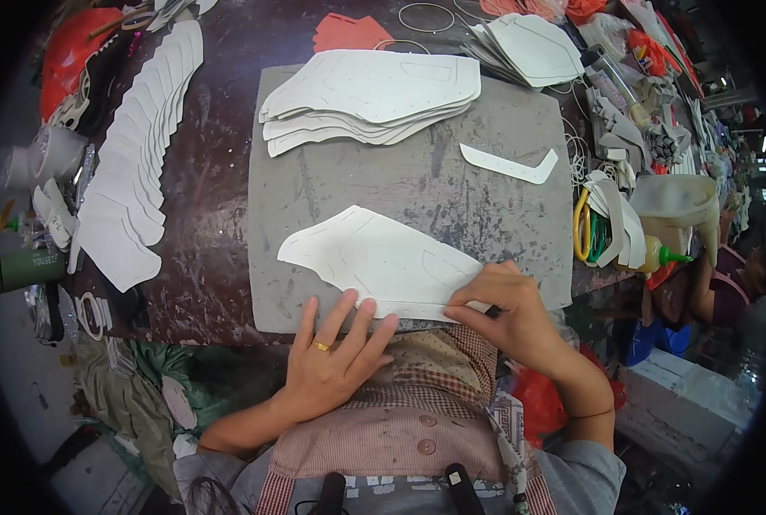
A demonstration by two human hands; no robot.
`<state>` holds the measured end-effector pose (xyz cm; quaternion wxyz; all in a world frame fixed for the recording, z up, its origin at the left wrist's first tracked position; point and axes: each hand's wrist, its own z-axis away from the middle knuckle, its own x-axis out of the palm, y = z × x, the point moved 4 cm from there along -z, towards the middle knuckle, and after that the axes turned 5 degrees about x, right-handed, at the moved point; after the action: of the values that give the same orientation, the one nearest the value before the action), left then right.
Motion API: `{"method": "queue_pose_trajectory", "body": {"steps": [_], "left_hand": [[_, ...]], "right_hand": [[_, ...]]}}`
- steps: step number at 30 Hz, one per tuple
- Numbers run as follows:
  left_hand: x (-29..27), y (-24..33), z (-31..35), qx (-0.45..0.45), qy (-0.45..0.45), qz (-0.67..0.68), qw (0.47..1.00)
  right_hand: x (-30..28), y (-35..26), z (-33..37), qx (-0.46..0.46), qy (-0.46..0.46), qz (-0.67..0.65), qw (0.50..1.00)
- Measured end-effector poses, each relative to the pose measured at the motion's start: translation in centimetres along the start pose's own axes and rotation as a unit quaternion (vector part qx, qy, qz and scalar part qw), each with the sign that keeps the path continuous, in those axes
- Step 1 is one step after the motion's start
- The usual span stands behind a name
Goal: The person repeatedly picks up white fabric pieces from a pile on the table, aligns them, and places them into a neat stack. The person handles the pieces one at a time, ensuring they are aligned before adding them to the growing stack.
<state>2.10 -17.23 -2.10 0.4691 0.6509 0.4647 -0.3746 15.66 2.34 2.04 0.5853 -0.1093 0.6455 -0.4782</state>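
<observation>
From its left edge, the grey board [400, 182] has a free lane until a white strip [508, 169] obstructs near the right.

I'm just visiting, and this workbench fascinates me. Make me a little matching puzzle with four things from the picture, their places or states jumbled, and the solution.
1. Left hand
2. Right hand
3. Bent white strip
4. Fanned row of white pieces

A. On the dark table, left of the grey board
B. Pinching the near edge of a large white piece
C. On the grey board, touched by no hand
D. Fingers spread, wearing a gold-coloured ring

Pairs: 1-D, 2-B, 3-C, 4-A
</observation>
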Motion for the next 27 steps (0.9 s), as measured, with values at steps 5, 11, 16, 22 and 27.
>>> {"method": "queue_pose_trajectory", "body": {"steps": [5,11,16,22,27], "left_hand": [[1.0,0.8,-0.3,-0.012,0.004,-0.077,0.997],[0.7,2.8,-3.6,0.029,0.039,0.038,0.998],[2.5,4.1,-3.5,0.038,-0.002,-0.014,0.999],[3.8,4.8,-3.8,0.007,0.035,-0.05,0.998],[3.8,5.0,-3.8,0.006,0.028,-0.082,0.996]], "right_hand": [[0.1,0.0,-0.4,0.005,-0.003,0.003,1.0],[0.5,-0.3,-0.9,-0.036,-0.004,0.089,0.995],[-3.1,0.5,-0.5,0.078,-0.036,0.047,0.995],[-2.7,3.8,0.4,0.172,0.013,-0.141,0.975],[-2.3,4.5,0.3,0.206,0.048,-0.191,0.959]]}}
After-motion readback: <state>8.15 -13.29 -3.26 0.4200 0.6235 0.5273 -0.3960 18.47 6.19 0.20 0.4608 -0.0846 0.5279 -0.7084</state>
